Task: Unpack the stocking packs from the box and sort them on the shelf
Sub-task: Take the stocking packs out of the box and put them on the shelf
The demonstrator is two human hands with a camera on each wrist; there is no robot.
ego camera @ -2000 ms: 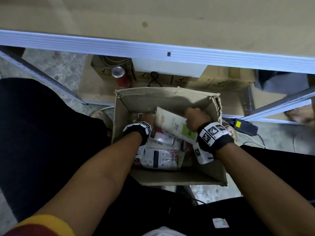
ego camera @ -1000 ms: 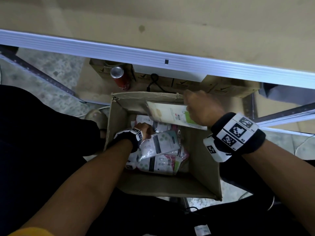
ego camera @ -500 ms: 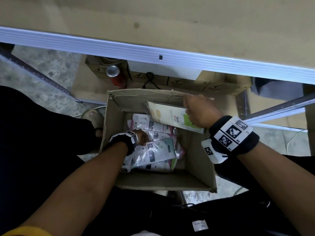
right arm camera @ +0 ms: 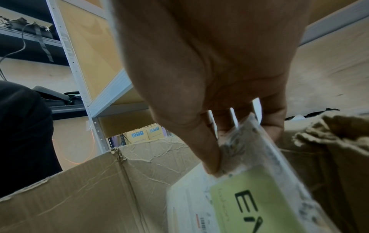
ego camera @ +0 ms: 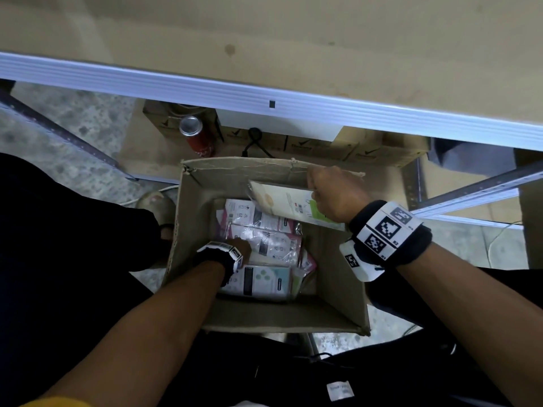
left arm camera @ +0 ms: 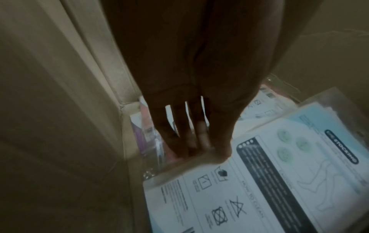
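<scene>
An open cardboard box (ego camera: 235, 177) stands on the floor below the shelf (ego camera: 264, 33) and holds several stocking packs. My right hand (ego camera: 332, 195) pinches a cream and green pack (ego camera: 285, 204) by one end and holds it tilted above the box's far right corner, thumb on its face (right arm camera: 249, 197). My left hand (ego camera: 241, 249) is deep in the box on the left side. Its fingers (left arm camera: 183, 141) are straight and point down onto a pink pack (left arm camera: 147, 130), thumb at the edge of a blue-white pack (left arm camera: 269, 181). More pink packs (ego camera: 264, 218) lie behind.
A red can (ego camera: 197, 136), a white carton (ego camera: 279, 124) and brown cartons (ego camera: 367, 151) sit under the shelf beyond the box. The shelf's pale metal edge (ego camera: 293, 101) crosses the view. A sandalled foot (ego camera: 155, 201) is left of the box. A grey upright (right arm camera: 67, 55) stands nearby.
My right hand has lifted the cream and green pack out of the pile to the box's far right corner. The blue-white pack my left hand raised now lies flat at the near side.
</scene>
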